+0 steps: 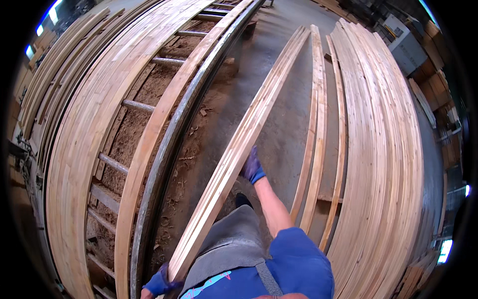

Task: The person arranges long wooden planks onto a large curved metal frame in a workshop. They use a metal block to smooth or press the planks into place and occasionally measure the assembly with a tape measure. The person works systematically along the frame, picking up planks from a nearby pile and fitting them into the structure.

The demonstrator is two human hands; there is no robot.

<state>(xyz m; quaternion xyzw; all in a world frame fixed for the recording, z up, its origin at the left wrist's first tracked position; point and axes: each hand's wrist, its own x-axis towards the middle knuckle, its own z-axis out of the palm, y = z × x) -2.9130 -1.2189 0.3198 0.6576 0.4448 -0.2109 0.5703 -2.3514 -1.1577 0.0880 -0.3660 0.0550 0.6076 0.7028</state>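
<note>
A long, narrow bundle of several pale wooden boards (234, 144) slants across the middle, from low left near my body to the far upper right. My left hand (162, 280), in a blue glove, is closed round the bundle's near end, its fingers partly hidden. Farther along, my right hand (252, 163), also gloved, grips the bundle from its right side. The boards cover most of those fingers. A grey apron (231, 234) hangs below the bundle, over my front.
Left of me runs a metal roller conveyor (137, 105) carrying boards, with sawdust beneath and a metal side rail (175, 114). On the right lies a broad stack of boards (378, 149), beside a few loose boards (314, 134) resting on crosspieces. Shavings litter the floor (194, 149).
</note>
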